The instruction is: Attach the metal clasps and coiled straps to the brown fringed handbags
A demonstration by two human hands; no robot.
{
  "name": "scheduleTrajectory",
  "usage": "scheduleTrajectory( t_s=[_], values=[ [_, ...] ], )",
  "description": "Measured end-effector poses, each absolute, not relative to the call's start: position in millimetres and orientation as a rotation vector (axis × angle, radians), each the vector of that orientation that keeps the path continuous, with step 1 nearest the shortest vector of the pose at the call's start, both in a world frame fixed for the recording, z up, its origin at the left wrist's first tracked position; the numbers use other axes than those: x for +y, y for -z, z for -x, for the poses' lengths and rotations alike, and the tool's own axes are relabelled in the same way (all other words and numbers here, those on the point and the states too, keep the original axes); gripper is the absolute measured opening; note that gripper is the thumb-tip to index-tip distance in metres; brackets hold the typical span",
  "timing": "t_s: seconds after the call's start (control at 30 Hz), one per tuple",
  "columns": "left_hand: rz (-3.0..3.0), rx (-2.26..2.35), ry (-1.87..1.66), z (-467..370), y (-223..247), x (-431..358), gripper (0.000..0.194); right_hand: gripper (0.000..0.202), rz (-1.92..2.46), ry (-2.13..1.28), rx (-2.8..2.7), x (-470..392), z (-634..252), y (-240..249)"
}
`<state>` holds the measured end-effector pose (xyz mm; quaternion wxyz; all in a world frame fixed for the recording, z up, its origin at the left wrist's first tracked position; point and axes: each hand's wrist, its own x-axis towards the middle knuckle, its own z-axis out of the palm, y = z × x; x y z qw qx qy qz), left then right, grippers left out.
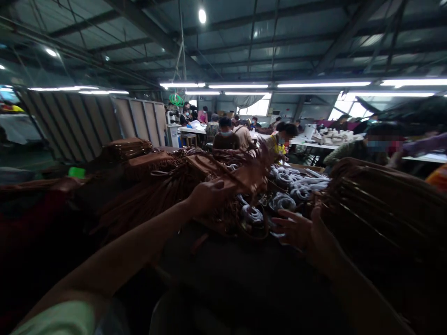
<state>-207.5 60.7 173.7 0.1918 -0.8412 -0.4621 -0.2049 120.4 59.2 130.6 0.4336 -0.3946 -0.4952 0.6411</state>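
Observation:
My left hand (pixel 206 196) is closed on the edge of a brown fringed piece (pixel 246 176), which looks like leather. It holds the piece up over the pile, and the loose strips at its far end are blurred. Fingers spread, my right hand (pixel 307 232) is open beside a white coiled cord (pixel 252 214) and holds nothing I can see. More white coils (pixel 282 201) lie behind it. Under my left hand spreads a heap of brown strips (pixel 139 195), too dark to make out in detail.
A tall stack of brown pieces (pixel 380 200) with shiny edges stands at the right. Another brown stack (pixel 127 148) sits at the far left of the heap. A co-worker's hand (pixel 66 184) is at the left. Several people work at white tables (pixel 317 145) beyond.

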Motion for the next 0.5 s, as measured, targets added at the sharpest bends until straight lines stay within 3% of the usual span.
scheduleTrajectory(
  t_s=[0.07,0.17,0.23,0.5],
  values=[
    [2.477,-1.168,0.323,186.0,-133.8,36.7,0.048,0.081,0.898,-1.874,-1.104,30.9,-122.7,-108.6],
    [2.585,-1.050,0.180,159.5,-75.7,10.2,0.056,0.046,0.957,-1.995,-1.004,-0.5,-122.3,-59.4],
    [2.619,-1.087,0.181,146.4,-50.1,-4.0,0.057,0.035,1.091,-1.910,-1.018,-12.9,-124.9,-30.2],
    [2.655,-1.757,0.661,77.2,-36.7,-78.9,0.026,0.033,1.158,-1.747,-1.010,-25.4,-137.1,-10.0]
  ],
)
